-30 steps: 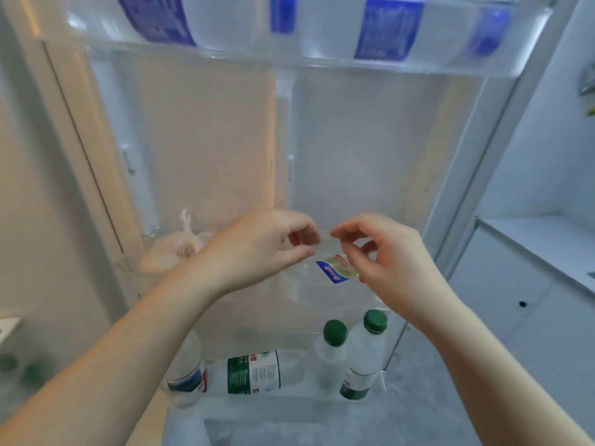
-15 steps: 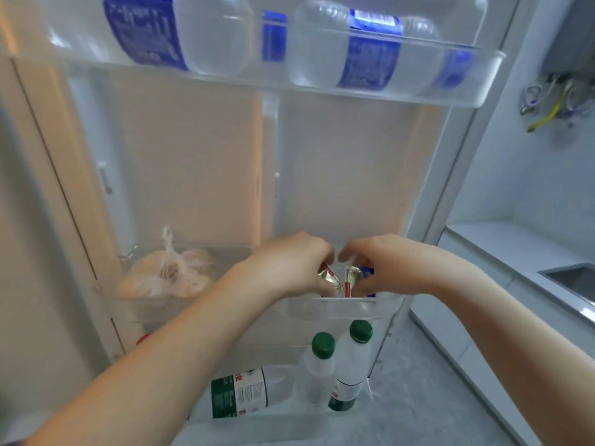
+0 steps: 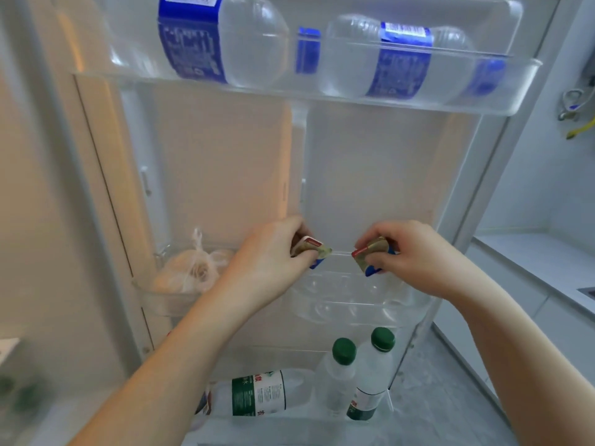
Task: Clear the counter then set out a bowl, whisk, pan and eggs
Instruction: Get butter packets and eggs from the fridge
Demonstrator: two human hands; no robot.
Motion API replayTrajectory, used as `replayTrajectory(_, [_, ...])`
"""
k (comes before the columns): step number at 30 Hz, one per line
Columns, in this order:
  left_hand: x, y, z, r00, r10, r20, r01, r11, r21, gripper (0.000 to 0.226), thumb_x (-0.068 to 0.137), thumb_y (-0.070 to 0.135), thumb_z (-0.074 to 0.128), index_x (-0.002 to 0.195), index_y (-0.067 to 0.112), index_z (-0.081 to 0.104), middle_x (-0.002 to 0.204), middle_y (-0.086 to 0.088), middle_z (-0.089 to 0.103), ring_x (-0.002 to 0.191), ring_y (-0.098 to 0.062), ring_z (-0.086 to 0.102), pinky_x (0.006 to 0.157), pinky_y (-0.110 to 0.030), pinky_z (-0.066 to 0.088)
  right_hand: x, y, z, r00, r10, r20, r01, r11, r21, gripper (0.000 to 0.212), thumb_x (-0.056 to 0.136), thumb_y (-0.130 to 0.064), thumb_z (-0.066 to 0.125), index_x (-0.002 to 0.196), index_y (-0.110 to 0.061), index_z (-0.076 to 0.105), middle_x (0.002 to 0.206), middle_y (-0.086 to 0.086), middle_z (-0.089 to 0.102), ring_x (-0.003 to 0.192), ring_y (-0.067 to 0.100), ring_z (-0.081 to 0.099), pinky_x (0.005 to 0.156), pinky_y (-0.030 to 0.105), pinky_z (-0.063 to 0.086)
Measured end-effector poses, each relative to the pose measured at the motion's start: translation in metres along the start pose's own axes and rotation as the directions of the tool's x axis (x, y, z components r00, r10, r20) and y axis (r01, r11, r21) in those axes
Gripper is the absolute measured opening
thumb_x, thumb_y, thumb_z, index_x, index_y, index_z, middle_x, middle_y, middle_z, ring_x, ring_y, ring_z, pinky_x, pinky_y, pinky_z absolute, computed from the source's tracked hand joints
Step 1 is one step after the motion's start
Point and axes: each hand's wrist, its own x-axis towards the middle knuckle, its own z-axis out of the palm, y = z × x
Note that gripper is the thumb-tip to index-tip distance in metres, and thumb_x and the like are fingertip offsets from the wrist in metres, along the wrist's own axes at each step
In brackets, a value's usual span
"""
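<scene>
Since half a second ago the two hands have drawn apart: they were nearly touching over the fridge door shelf, and now there is a clear gap between them, each carrying its own packet.

The left hand has its fingers curled round a small packet, gold with red and blue edges, which pokes out toward the right hand. The right hand pinches a second packet of the same kind, its red end pointing back at the left hand. Both packets are held just above the clear door shelf with round hollows.

Beside the left hand, on its outer side, a knotted bag of pale round things sits in a shelf; whether they are eggs cannot be told. Below the hands stand two green-capped bottles, with another bottle lying flat. Well above the hands, blue-labelled bottles lie on their sides. Out past the right hand is the table.
</scene>
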Motion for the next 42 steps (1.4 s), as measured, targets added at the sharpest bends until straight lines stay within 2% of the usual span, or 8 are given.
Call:
replayTrajectory(2, [-0.005, -0.005, -0.003, 0.998, -0.026, -0.050, 0.025, 0.999, -0.023, 0.009, 0.080, 0.023, 0.071, 0.082, 0.022, 0.062, 0.077, 0.006, 0.069, 0.075, -0.011, 0.064, 0.070, -0.027, 0.049, 0.005, 0.005, 0.002, 0.998, 0.000, -0.065, 0.002, 0.999, 0.036, 0.021, 0.085, -0.011, 0.066, 0.097, -0.028, 0.070, 0.089, -0.012, 0.069, 0.085, 0.007, 0.063, 0.075, 0.023, 0.052])
replayTrajectory(5, [-0.006, -0.006, -0.004, 0.996, -0.058, -0.070, 0.053, 0.996, -0.068, 0.009, 0.081, 0.021, 0.071, 0.081, 0.023, 0.062, 0.074, 0.011, 0.069, 0.072, -0.002, 0.063, 0.067, -0.019, 0.046, 0.014, 0.012, 0.004, 0.991, -0.027, -0.132, 0.033, 0.999, 0.040, 0.023, 0.085, -0.011, 0.066, 0.100, -0.028, 0.068, 0.092, -0.013, 0.067, 0.089, 0.007, 0.061, 0.073, 0.014, 0.045])
replayTrajectory(12, [0.004, -0.005, 0.003, 0.994, -0.069, -0.085, 0.067, 0.997, -0.026, 0.009, 0.082, 0.022, 0.069, 0.088, 0.020, 0.062, 0.080, 0.005, 0.070, 0.078, -0.012, 0.064, 0.072, -0.023, 0.046, 0.025, 0.028, 0.010, 0.981, -0.077, -0.177, 0.086, 0.995, 0.046, 0.022, 0.088, -0.009, 0.064, 0.102, -0.026, 0.067, 0.086, -0.027, 0.059, 0.083, -0.008, 0.055, 0.068, 0.001, 0.039])
replayTrajectory(19, [0.011, -0.013, 0.013, 0.992, -0.069, -0.105, 0.071, 0.997, 0.014, 0.008, 0.084, 0.024, 0.067, 0.087, 0.022, 0.060, 0.080, 0.004, 0.069, 0.079, -0.017, 0.062, 0.073, -0.035, 0.049, 0.037, 0.047, 0.023, 0.973, -0.064, -0.222, 0.069, 0.998, 0.011, 0.022, 0.089, -0.004, 0.060, 0.106, -0.017, 0.067, 0.093, -0.009, 0.066, 0.078, 0.002, 0.056, 0.066, 0.002, 0.038])
replayTrajectory(26, [0.017, -0.014, 0.019, 0.985, -0.044, -0.168, 0.046, 0.999, 0.010, 0.007, 0.085, 0.021, 0.067, 0.086, 0.021, 0.060, 0.076, 0.004, 0.066, 0.072, -0.015, 0.056, 0.061, -0.020, 0.040, 0.048, 0.056, 0.029, 0.968, -0.035, -0.250, 0.037, 0.999, 0.005, 0.022, 0.090, -0.006, 0.061, 0.108, -0.017, 0.068, 0.106, -0.002, 0.068, 0.091, 0.015, 0.060, 0.079, 0.019, 0.041])
replayTrajectory(32, [0.012, -0.013, 0.016, 0.947, -0.078, -0.311, 0.009, 0.976, -0.218, 0.012, 0.084, 0.018, 0.070, 0.085, 0.028, 0.064, 0.081, 0.010, 0.071, 0.081, -0.008, 0.065, 0.078, -0.027, 0.053, 0.038, 0.028, 0.035, 0.916, -0.063, -0.397, 0.151, 0.969, 0.194, 0.024, 0.088, -0.002, 0.064, 0.105, -0.017, 0.070, 0.096, -0.006, 0.070, 0.081, -0.011, 0.061, 0.073, 0.003, 0.045])
replayTrajectory(36, [-0.010, -0.011, -0.001, 0.867, -0.170, -0.468, -0.059, 0.899, -0.435, 0.031, 0.088, 0.002, 0.064, 0.093, 0.033, 0.066, 0.090, 0.010, 0.074, 0.089, -0.010, 0.071, 0.085, -0.041, 0.057, 0.026, -0.013, 0.047, 0.900, -0.050, -0.432, 0.290, 0.809, 0.512, 0.033, 0.087, 0.002, 0.063, 0.099, -0.028, 0.068, 0.093, -0.012, 0.073, 0.089, 0.007, 0.069, 0.082, 0.025, 0.056])
replayTrajectory(42, [-0.068, -0.017, -0.052, 0.631, -0.366, -0.684, -0.142, 0.813, -0.565, 0.024, 0.092, -0.005, 0.053, 0.102, 0.014, 0.064, 0.090, 0.005, 0.076, 0.083, -0.013, 0.072, 0.068, -0.022, 0.057, 0.013, -0.097, 0.077, 0.938, -0.146, -0.316, 0.347, 0.361, 0.865, 0.040, 0.090, 0.014, 0.051, 0.102, -0.020, 0.068, 0.099, -0.006, 0.075, 0.094, 0.010, 0.070, 0.081, 0.020, 0.054])
